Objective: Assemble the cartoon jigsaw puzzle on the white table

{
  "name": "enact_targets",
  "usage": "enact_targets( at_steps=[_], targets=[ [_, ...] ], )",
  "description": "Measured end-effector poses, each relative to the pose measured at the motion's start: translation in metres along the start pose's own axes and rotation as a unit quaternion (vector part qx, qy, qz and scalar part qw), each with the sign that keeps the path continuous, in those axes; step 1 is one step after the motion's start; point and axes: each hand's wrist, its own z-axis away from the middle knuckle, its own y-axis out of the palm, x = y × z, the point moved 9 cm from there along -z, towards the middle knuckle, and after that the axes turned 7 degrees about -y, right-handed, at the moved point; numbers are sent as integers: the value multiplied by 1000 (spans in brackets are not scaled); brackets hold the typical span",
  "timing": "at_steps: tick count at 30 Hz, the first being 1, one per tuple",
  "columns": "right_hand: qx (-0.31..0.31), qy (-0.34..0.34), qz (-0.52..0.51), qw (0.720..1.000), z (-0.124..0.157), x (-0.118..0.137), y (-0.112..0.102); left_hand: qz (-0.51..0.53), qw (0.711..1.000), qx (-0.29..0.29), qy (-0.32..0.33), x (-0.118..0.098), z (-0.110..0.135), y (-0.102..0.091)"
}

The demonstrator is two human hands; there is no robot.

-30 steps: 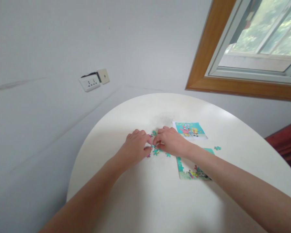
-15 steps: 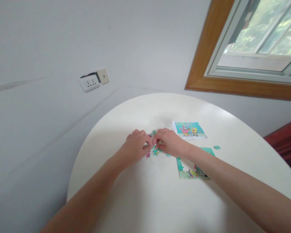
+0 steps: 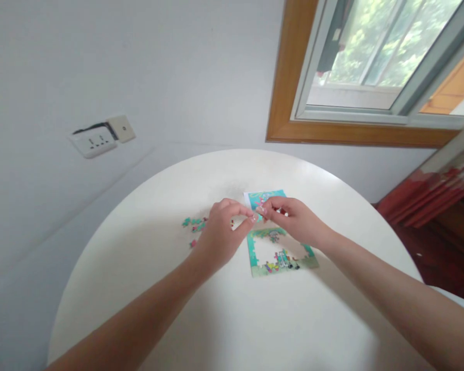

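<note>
Puzzle (image 3: 283,263) sits on the surface (image 3: 232,319), border mostly built, gap in the middle. Our left hand (image 3: 222,232) and right hand (image 3: 299,221) are pinched narrow by its far edge, fingertips close together; too small to tell whether we've got a piece there. Loose pieces (image 3: 196,221) beside our left hand. Picture card (image 3: 257,200) behind, partly covered.

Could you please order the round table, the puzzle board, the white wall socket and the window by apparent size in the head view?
1. Round table
2. Window, cropped
3. Puzzle board, partly covered
4. White wall socket
</note>
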Motion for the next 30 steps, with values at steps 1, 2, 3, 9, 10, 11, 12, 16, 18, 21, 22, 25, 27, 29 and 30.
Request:
enact_targets(
  at_steps=[1,2,3,9,10,11,12,16,18,21,22,25,27,29,30],
  targets=[
    [-5,2,2,1000,5,-3,-7,2,1000,-2,22,-9,0,5],
    [-5,2,13,1000,11,-8,-13,1,999,-1,45,-17,0,11],
    [-2,0,34,999,16,-13,-19,-5,998,7,67,-23,2,17],
    [74,-9,215,974,39,-61,-15,-123,978,91,138,-20,24,63],
    [92,-6,239,967,41,-67,-10,-132,976,101,143,-18,26,67],
    [103,-4,261,960,41,-72,-5,-138,973,109,147,-16,28,71],
    [111,-3,280,954,41,-74,-1,-140,972,114,152,-15,29,73],
    [116,-6,325,939,39,-70,7,-134,969,127,164,-15,29,77],
    [118,-7,337,934,39,-68,9,-133,967,137,168,-14,29,78],
    [116,-8,349,930,40,-65,10,-139,964,148,173,-13,30,81],
    [115,-9,350,930,40,-65,10,-141,963,150,176,-13,30,81],
    [115,-10,347,931,41,-62,9,-147,960,149,184,-13,31,81],
    [117,-10,345,931,41,-61,9,-152,959,147,188,-14,31,81],
    [118,-10,348,930,41,-60,9,-156,958,148,189,-14,31,81],
    [120,-11,351,929,41,-59,9,-156,958,149,189,-14,32,81]
  ],
)
